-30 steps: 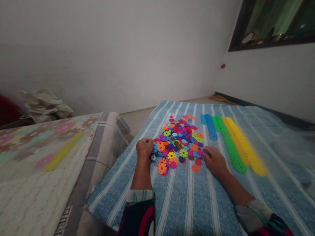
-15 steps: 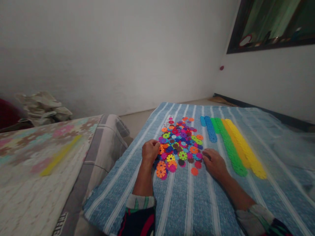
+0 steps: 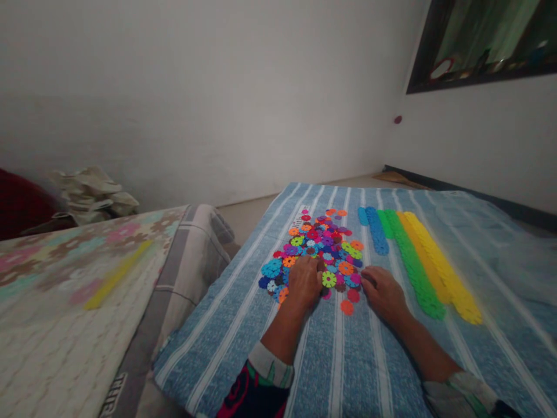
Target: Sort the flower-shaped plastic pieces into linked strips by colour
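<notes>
A heap of small flower-shaped plastic discs in many colours (image 3: 319,247) lies on a blue striped cloth (image 3: 339,354). My left hand (image 3: 304,283) rests on the near part of the heap, fingers curled down over the discs; what they grip is hidden. My right hand (image 3: 383,293) lies at the heap's right edge, fingers bent and touching the cloth beside a red disc (image 3: 347,307). To the right run rows of joined discs: blue (image 3: 375,229), green (image 3: 413,267) and yellow (image 3: 444,270).
A floral patterned mat (image 3: 65,302) with a yellow strip (image 3: 117,274) lies at the left, beside a folded grey blanket (image 3: 191,244). Crumpled cloth (image 3: 93,191) sits by the white wall. A dark-framed window (image 3: 478,46) is at the upper right.
My left hand has moved right, from the heap's left edge onto its near middle. Blue discs at the left of the heap now show. My right hand has barely moved.
</notes>
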The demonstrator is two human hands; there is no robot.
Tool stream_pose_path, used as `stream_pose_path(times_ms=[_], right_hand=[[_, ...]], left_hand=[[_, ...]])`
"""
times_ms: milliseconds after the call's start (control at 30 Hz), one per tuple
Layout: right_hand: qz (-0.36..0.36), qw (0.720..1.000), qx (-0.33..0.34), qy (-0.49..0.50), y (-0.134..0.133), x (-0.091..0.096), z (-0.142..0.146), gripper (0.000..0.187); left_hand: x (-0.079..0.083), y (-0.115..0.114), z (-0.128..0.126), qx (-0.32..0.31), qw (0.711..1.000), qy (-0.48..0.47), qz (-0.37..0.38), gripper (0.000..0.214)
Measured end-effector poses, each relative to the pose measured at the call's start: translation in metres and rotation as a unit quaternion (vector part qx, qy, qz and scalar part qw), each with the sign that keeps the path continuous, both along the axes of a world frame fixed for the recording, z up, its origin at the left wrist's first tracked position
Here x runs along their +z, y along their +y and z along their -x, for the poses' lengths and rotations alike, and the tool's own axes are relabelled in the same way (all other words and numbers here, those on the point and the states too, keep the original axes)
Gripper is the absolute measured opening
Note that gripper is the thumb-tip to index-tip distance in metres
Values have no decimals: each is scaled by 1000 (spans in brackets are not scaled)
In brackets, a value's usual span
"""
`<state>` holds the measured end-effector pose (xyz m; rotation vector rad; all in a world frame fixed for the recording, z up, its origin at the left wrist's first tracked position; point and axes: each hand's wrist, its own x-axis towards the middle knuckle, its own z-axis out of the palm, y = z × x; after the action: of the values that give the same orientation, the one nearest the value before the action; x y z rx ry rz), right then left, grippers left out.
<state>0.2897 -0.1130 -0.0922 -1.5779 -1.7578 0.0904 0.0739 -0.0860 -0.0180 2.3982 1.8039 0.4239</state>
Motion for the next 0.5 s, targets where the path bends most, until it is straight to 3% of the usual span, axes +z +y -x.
stream_pose_path(times_ms=[167,267,333,433,500], right_hand=[[4,1000,1,-2,0,0,-1,24],[6,1000,-1,-1,0,1,-1,23],[4,1000,0,0,0,1,0,23],[-3,1000,4,-2,0,2,0,24],[-2,1000,7,-4,0,2,0,25]], left_hand=[[-7,-2,-10,-31,999,-27,-8,19],[-1,4,2,-5,998,-44,-33,21],[7,11,20,62,997,-45,-30,23],[19,20,57,226,973,-38,-17,24],[24,23,80,272,962,-40,-7,26]])
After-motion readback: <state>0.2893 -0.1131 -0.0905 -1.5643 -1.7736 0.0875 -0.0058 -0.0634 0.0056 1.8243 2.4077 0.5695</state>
